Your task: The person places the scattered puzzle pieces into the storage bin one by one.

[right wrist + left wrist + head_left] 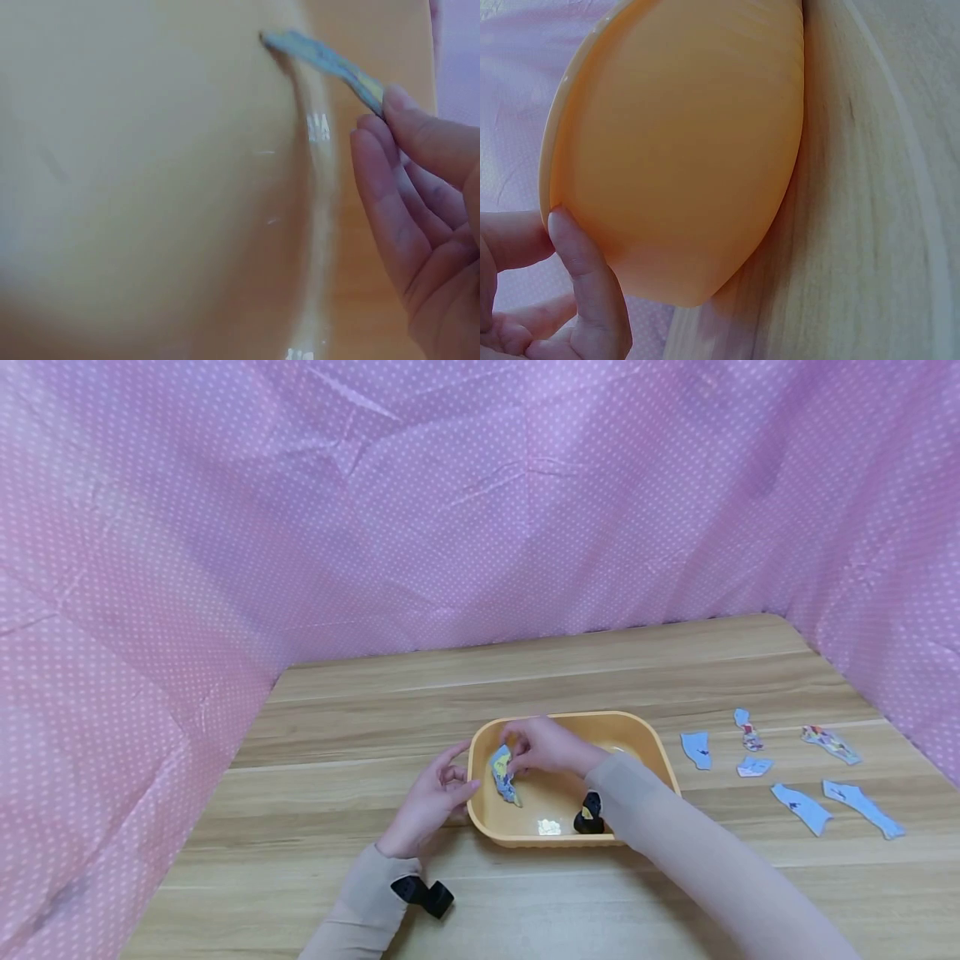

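A yellow-orange plastic basin [558,841] sits on the wooden table. Inside it, my right hand [546,746] pinches a flat puzzle piece [501,774] printed in blue and yellow, between thumb and fingertips near the basin's left wall. The right wrist view shows this puzzle piece [322,56] edge-on, its far end close to the basin wall. My left hand [438,797] grips the basin's left rim, the thumb and a finger meeting at the edge in the left wrist view.
Several cut puzzle pieces lie spread right of the basin, among them a pale blue piece [696,750] and a long narrow piece [862,807]. A pink dotted cloth [480,510] hangs behind and on both sides of the table [360,718].
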A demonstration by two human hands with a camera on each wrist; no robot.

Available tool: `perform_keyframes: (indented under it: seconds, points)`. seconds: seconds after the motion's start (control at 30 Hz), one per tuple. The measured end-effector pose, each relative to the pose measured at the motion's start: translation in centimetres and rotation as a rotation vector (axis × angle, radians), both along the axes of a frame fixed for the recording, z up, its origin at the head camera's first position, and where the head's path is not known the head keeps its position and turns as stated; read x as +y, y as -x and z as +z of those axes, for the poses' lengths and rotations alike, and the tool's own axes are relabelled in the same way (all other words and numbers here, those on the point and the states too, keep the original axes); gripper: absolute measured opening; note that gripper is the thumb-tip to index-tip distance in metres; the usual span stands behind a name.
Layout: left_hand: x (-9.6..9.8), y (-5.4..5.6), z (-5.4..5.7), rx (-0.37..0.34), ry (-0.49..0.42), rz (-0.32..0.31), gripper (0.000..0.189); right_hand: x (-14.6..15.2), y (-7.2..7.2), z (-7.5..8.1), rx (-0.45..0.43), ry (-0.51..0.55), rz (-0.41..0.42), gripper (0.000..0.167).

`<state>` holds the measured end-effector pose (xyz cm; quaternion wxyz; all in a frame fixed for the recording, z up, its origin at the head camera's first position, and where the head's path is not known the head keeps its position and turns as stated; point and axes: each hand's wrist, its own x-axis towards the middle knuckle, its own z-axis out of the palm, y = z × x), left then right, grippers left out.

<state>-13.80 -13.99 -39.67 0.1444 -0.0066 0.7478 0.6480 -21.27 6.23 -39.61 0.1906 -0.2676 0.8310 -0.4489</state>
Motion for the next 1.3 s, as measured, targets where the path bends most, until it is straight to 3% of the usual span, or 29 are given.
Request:
perform_keyframes:
  seconds: [0.17, 0.43, 0.63, 0.93, 1.0, 1.2, 1.3]
  points:
    - [0.0, 0.0, -0.1, -0.002, 0.002, 0.001, 0.062, 0.0, 0.1, -0.2, -0.011, -0.002, -0.008, 0.030]
    - [-0.1, 0.2, -0.4, -0.005, -0.008, -0.018, 0.062, 0.0, 0.0, -0.1, 0.050, -0.040, -0.111, 0.032]
    - [0.0, 0.2, -0.3, -0.006, -0.016, -0.011, 0.061, -0.2, 0.0, -0.4, 0.096, -0.086, -0.118, 0.034]
    - [0.0, 0.1, -0.1, -0.009, -0.009, -0.002, 0.061, -0.6, -0.2, -0.7, 0.044, -0.085, -0.137, 0.033]
    - [0.0, 0.1, -0.1, -0.006, 0.003, -0.001, 0.061, -0.7, -0.2, -0.8, 0.067, -0.100, -0.130, 0.032]
    - [0.0, 0.0, -0.1, 0.004, 0.007, -0.001, 0.062, -0.7, 0.1, -1.4, 0.244, -0.216, -0.090, 0.029]
    - [0.0, 0.1, -0.2, 0.006, 0.007, -0.005, 0.062, -0.8, 0.2, -1.5, 0.261, -0.227, -0.074, 0.028]
